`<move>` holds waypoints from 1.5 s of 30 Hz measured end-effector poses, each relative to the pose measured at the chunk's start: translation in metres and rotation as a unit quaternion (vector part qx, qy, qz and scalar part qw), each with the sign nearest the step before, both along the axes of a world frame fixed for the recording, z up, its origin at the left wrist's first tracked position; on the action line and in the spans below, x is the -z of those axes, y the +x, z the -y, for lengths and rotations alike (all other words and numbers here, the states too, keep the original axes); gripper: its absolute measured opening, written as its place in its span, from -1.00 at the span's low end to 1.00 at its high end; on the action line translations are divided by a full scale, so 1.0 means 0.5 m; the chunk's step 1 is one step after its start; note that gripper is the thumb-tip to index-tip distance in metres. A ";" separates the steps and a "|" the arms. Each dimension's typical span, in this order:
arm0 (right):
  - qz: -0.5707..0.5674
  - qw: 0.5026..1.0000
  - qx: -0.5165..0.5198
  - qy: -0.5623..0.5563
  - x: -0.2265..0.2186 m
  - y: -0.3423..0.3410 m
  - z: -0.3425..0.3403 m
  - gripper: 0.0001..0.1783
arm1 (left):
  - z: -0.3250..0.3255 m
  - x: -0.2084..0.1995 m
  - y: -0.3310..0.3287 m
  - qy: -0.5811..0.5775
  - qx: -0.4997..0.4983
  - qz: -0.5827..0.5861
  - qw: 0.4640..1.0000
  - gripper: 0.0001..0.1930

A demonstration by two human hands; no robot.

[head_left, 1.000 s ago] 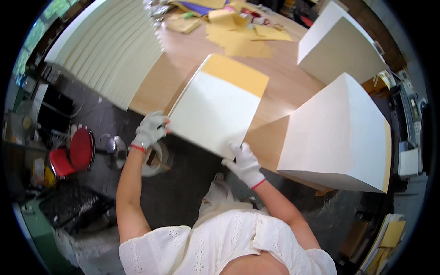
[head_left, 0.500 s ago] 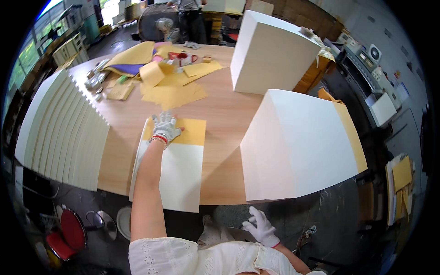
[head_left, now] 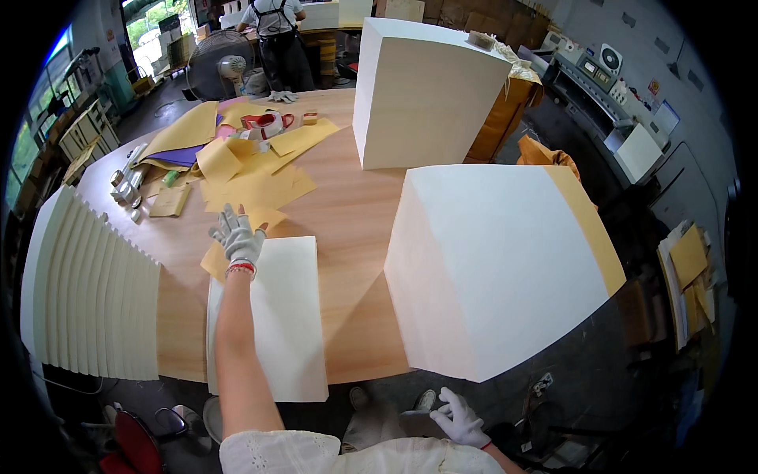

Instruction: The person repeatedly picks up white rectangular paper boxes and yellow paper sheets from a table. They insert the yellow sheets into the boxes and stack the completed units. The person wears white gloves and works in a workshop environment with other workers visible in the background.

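My left hand, in a white glove with bare fingertips, is spread at the far end of a low white paper stack. Yellow paper shows beside and beyond that hand, off the stack's far edge; whether the fingers press on it is hard to see. Below the table's near edge, my gloved right hand hangs with loosely bent fingers apart, holding nothing. Past the left hand lies a loose pile of yellow sheets.
Fanned white stacks stand at the left. A tall white stack with a yellow strip is at the right, another behind it. A tape dispenser lies among far papers. A person stands beyond the wooden table.
The yellow sheet that covered the stack's far end has slid off it, away and leftward, with my left hand. The view has shifted. My right hand stays low, its fingers slightly more bent.
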State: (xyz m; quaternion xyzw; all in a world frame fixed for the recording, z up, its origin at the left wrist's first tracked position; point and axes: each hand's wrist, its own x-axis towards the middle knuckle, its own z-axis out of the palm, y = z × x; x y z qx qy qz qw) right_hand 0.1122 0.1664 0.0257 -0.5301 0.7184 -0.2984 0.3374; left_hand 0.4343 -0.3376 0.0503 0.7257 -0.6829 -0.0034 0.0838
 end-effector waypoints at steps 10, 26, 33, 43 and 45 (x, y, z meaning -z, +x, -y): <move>-0.021 0.997 -0.056 0.049 0.001 -0.043 0.008 -0.36 | -0.030 0.017 0.010 0.144 0.046 0.048 0.987 -0.21; -0.018 0.994 0.039 0.104 0.003 -0.069 -0.079 -0.33 | 0.146 0.186 0.226 -0.067 -0.195 -0.330 0.921 -0.55; -0.055 0.991 -0.015 0.122 0.049 -0.046 -0.105 -0.33 | 0.170 0.075 -0.023 -0.137 0.128 -0.030 0.982 -0.58; -0.045 0.997 0.034 0.058 -0.068 -0.205 -0.060 -0.36 | -0.172 -0.447 -0.294 -0.116 0.463 -0.480 0.737 -0.74; -0.063 0.997 0.023 -0.041 -0.060 -0.252 -0.050 -0.39 | -0.352 -0.574 -0.376 -0.154 0.519 -0.308 0.782 -0.71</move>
